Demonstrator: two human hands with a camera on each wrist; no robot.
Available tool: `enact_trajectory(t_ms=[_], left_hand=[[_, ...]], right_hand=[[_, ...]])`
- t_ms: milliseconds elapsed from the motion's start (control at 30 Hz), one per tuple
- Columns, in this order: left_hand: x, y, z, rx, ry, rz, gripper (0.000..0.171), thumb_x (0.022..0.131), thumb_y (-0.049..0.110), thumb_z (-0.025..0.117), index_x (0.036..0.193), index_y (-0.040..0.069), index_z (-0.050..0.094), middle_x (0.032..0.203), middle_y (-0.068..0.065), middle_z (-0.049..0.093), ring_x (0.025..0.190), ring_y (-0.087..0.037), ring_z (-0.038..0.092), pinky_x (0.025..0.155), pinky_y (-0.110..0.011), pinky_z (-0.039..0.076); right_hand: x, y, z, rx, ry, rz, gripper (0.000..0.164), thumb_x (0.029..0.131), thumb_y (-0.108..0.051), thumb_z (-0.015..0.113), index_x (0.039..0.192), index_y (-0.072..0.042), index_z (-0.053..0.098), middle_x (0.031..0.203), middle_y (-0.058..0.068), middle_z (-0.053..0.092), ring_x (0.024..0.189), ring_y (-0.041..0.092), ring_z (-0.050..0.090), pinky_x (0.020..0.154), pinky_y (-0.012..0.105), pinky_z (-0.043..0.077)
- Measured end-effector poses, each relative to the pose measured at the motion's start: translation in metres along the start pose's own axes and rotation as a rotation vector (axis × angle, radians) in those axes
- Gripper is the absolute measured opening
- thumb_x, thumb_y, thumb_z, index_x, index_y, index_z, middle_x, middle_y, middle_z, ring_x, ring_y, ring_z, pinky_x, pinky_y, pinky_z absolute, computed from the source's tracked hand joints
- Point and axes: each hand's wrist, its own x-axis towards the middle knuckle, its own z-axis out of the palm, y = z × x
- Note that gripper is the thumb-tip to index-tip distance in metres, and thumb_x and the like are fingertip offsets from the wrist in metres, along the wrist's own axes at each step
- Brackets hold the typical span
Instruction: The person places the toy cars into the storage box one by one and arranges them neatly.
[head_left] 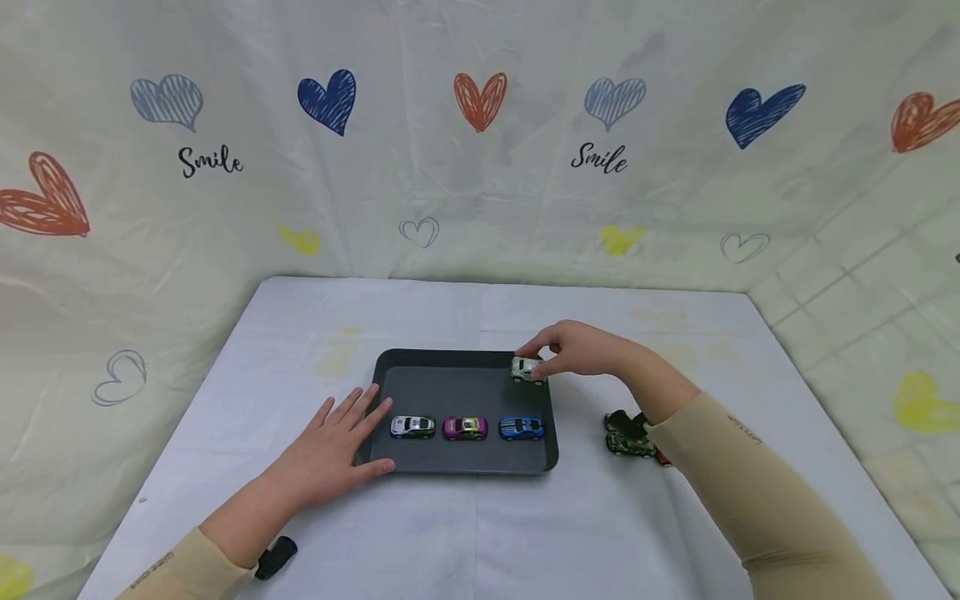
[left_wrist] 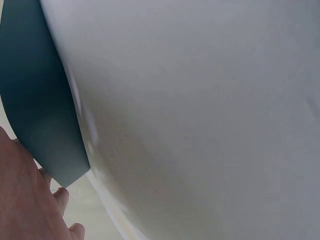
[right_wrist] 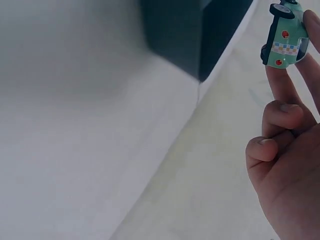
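Note:
My right hand (head_left: 581,348) pinches a pale green toy car (head_left: 525,369) between thumb and fingers over the far right corner of a dark grey tray (head_left: 450,385). In the right wrist view the toy car (right_wrist: 284,42) shows red dots and a checked band, with the ring and little fingers curled below it. My left hand (head_left: 330,450) lies spread at the tray's left edge, fingertips at the rim. A row inside the tray holds a white toy car (head_left: 412,427), a purple-and-yellow toy car (head_left: 465,428) and a blue toy car (head_left: 521,428).
Right of the tray, a camouflage-green toy car (head_left: 628,444) and a partly hidden red one (head_left: 663,458) stand beneath the right forearm. The white-covered table (head_left: 480,533) meets a cloth backdrop (head_left: 480,183) printed with hearts along its far edge.

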Motion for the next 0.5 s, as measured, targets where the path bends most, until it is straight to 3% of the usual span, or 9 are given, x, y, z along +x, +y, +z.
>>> enact_trajectory(t_ms=[167,500], left_hand=[[-0.001,0.000,-0.001,-0.002,-0.003,-0.004,0.090,0.089,0.070,0.053,0.159,0.020,0.025,0.166,-0.006,0.012,0.151,-0.032,0.012,0.119,-0.059,0.009],[0.000,0.002,-0.002,0.005,-0.004,-0.011,0.091,0.089,0.071,0.053,0.159,0.020,0.026,0.166,-0.006,0.013,0.151,-0.033,0.013,0.119,-0.060,0.010]], right_hand=[[0.020,-0.020,0.006,-0.018,-0.027,-0.045,0.040,0.090,-0.033,0.075,0.128,-0.025,0.069,0.127,-0.004,0.065,0.110,0.020,0.056,0.089,0.040,0.050],[0.060,-0.048,0.030,-0.037,-0.072,-0.089,0.038,0.090,-0.029,0.076,0.126,-0.022,0.071,0.123,-0.006,0.067,0.109,0.014,0.060,0.088,0.033,0.053]])
